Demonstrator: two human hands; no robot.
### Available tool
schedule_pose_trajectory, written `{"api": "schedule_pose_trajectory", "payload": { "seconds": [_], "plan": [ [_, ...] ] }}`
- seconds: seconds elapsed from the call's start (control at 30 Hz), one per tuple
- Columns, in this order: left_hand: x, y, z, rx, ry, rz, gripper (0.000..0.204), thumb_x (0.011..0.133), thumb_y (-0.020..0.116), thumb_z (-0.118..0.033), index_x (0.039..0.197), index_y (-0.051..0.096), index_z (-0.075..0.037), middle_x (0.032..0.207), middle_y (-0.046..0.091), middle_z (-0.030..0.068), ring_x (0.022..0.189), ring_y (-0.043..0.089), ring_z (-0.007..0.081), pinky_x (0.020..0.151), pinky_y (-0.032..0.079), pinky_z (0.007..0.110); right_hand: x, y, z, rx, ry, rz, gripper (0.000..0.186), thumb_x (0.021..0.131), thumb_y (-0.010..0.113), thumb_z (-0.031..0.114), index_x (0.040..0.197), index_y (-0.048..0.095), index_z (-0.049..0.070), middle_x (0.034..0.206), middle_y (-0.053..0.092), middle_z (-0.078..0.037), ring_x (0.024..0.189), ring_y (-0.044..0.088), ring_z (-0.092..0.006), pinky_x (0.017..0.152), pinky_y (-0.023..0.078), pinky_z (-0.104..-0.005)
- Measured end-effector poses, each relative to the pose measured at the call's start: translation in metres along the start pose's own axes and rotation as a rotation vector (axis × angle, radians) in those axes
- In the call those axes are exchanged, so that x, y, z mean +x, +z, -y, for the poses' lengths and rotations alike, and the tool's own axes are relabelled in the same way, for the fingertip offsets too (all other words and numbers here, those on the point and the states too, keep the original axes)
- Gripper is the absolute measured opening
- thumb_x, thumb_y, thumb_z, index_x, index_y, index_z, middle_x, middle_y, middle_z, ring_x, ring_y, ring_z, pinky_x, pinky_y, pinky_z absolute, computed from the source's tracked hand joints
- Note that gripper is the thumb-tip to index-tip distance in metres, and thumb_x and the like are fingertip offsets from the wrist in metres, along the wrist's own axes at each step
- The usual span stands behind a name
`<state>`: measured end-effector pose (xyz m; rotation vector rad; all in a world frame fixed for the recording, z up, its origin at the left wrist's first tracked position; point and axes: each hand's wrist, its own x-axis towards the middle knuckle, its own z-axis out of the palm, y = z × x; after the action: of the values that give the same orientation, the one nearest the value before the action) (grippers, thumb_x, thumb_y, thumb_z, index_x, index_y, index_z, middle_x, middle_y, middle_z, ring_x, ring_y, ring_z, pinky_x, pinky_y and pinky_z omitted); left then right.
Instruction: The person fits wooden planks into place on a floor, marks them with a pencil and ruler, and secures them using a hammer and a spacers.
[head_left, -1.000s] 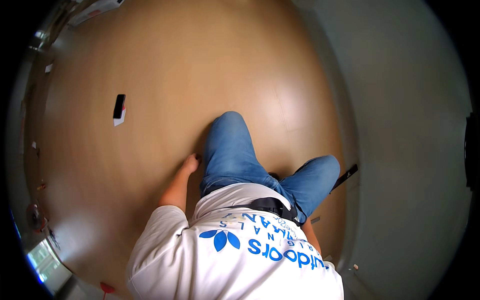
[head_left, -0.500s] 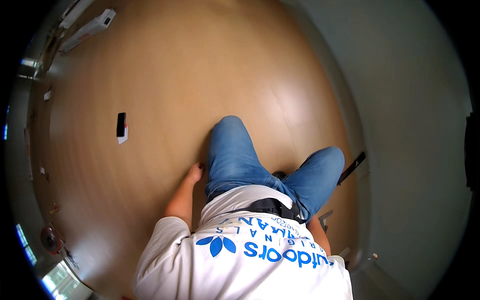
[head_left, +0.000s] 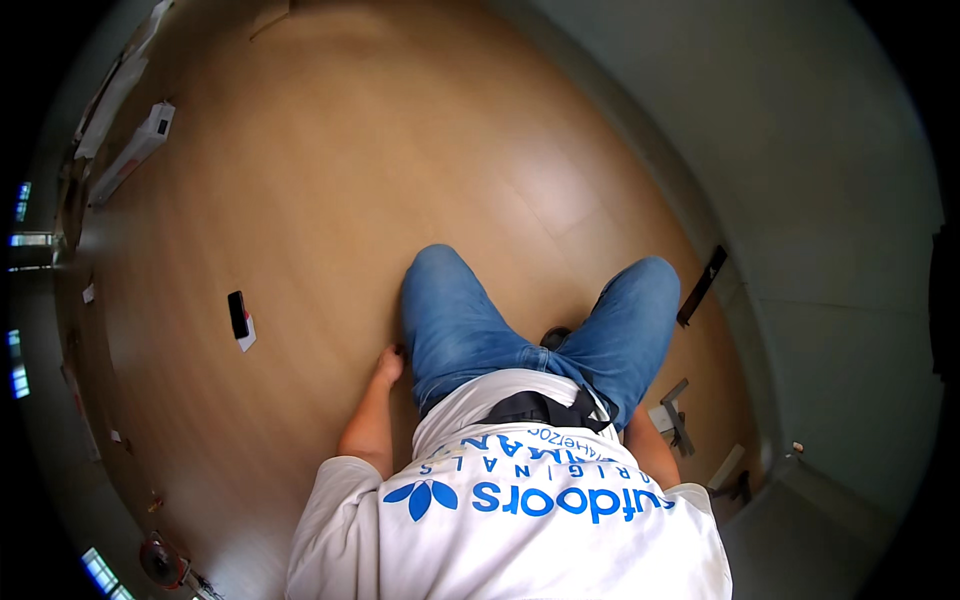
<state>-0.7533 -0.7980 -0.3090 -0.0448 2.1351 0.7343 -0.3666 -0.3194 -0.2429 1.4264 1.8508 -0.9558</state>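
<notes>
My left hand (head_left: 390,362) is down by the floor just outside my left thigh (head_left: 440,320); its fingers are curled, and whatever they may hold is too dark and small to make out. My right forearm (head_left: 650,450) runs down behind my right thigh (head_left: 630,320), which hides that hand. Beside it on the floor lie a grey metal angled tool (head_left: 680,430) and a pale flat piece (head_left: 661,419). A black phone (head_left: 237,314) rests partly on a white card (head_left: 247,338) out to my left.
I sit on the wooden floor (head_left: 380,150) beside a grey wall (head_left: 840,250). A black bar (head_left: 701,285) lies near the wall. A long white carton (head_left: 130,155) is at the far left, and a round red-and-dark object (head_left: 162,560) sits at lower left.
The view has turned, so the phone and carton appear lower and more of the tools on the right show. My right knee appears higher; my left hand stays beside my thigh.
</notes>
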Motion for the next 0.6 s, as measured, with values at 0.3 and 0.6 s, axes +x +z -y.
{"api": "schedule_pose_trajectory", "payload": {
  "seconds": [0.3, 0.6],
  "plan": [
    [0.023, -0.011, -0.052, -0.155, 0.162, -0.233, 0.04, 0.098, 0.046, -0.004, 0.13, 0.067, 0.003, 0.129, 0.07, 0.0271, 0.122, 0.066, 0.0426, 0.105, 0.052, 0.048, 0.008, -0.004, 0.002, -0.011, -0.027, 0.011, 0.069, 0.105, 0.029, 0.055, 0.135, 0.063, 0.003, 0.14, 0.063, -0.028, 0.134, 0.057, -0.0443, 0.112, 0.045, -0.0513],
    [-0.161, -0.26, -0.407, -0.459, 1.088, -0.556, 0.024, 0.106, 0.063, -0.009, 0.128, 0.067, -0.003, 0.117, 0.069, 0.0023, 0.106, 0.063, 0.0105, 0.098, 0.051, 0.027, 0.0, 0.029, 0.014, 0.037, -0.031, 0.03, 0.071, 0.105, 0.028, 0.056, 0.137, 0.062, 0.002, 0.14, 0.062, -0.028, 0.135, 0.056, -0.0442, 0.113, 0.044, -0.0511]
  ]
}}
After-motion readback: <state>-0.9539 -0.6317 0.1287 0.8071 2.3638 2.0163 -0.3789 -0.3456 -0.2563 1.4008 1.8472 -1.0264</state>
